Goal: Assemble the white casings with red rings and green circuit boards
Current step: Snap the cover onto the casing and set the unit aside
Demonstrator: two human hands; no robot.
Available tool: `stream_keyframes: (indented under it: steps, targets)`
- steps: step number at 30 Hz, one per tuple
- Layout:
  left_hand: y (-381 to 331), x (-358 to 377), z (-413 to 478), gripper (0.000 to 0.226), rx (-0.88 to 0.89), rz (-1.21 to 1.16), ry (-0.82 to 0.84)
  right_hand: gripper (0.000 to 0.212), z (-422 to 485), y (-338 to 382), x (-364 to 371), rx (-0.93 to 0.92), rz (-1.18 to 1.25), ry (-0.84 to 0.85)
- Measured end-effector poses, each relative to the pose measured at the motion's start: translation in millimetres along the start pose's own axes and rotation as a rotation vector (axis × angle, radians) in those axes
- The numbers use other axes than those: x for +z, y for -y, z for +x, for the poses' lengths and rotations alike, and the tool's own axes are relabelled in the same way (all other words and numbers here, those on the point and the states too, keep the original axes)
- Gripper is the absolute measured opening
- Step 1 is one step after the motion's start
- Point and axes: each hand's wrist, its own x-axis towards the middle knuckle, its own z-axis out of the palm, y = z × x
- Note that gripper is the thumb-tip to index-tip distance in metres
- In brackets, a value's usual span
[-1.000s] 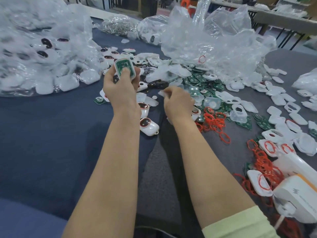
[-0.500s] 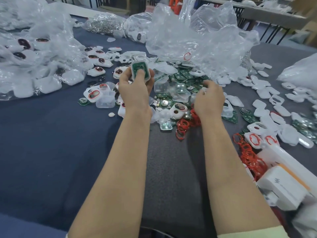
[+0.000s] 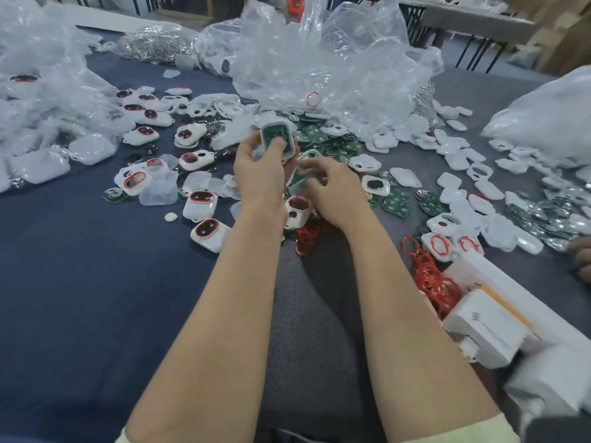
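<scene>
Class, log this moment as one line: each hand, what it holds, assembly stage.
left hand: holds white casing, green circuit board seated, thumb on board | right hand: fingers curled beside casing, grip blurred | stage: casing open

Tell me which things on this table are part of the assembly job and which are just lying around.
For the job: white casing with a board in it, gripped by the left hand; loose green circuit boards; red rings; empty casings.
Lying about: crumpled plastic bag; white box.
</scene>
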Motion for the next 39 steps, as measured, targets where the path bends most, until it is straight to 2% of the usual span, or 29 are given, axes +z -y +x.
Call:
stream_keyframes:
  steps: [2, 5, 6, 9, 12, 16, 22, 25, 30, 35, 39]
  targets:
    - [-0.8, -2.0, 0.0, 0.017, -0.002, 0.014, 0.002, 0.036, 0.1, -3.8, -5.1, 0.027, 0.028, -0.125]
    - [-3.6, -5.1, 0.7, 0.019, -0.024, 0.009, 0.007, 0.039, 5.6, -19.1, -15.6, 0.203, -0.155, -0.38]
    - [-3.8, -5.4, 1.3, 0.02, -0.031, 0.011, 0.004, 0.041, 9.0, -25.3, -19.3, 0.287, -0.236, -0.397]
    - [-2.7, -3.6, 3.0, 0.022, -0.038, 0.029, 0.005, 0.048, 20.3, -39.6, -30.2, 0.54, -0.362, -0.284]
    - [0.8, 0.2, 5.2, 0.028, -0.043, 0.049, 0.017, 0.048, 27.7, -47.1, -33.3, 0.637, -0.348, -0.232]
    - [6.0, 4.0, 6.7, 0.038, -0.063, 0.043, 0.036, 0.041, 29.6, -42.8, -21.7, 0.506, -0.399, -0.257]
    - [10.7, 5.2, 7.3, 0.035, -0.068, 0.058, 0.042, 0.017, 30.3, -27.4, -13.7, 0.347, -0.453, -0.214]
    - [9.6, 3.7, 6.4, 0.031, -0.065, 0.046, 0.038, 0.029, 25.2, -22.9, -15.4, 0.287, -0.341, -0.281]
    - [4.7, -4.3, 8.2, 0.023, -0.06, 0.024, 0.018, 0.022, 16.4, -10.4, -24.8, 0.226, -0.083, -0.295]
    - [4.3, -10.7, 7.0, 0.03, -0.052, 0.041, 0.023, 0.014, 8.7, 0.3, -22.7, 0.073, 0.096, -0.247]
    - [4.8, -17.4, 6.2, 0.032, -0.054, 0.049, 0.067, 0.012, 4.8, 2.2, -10.5, 0.088, 0.181, -0.217]
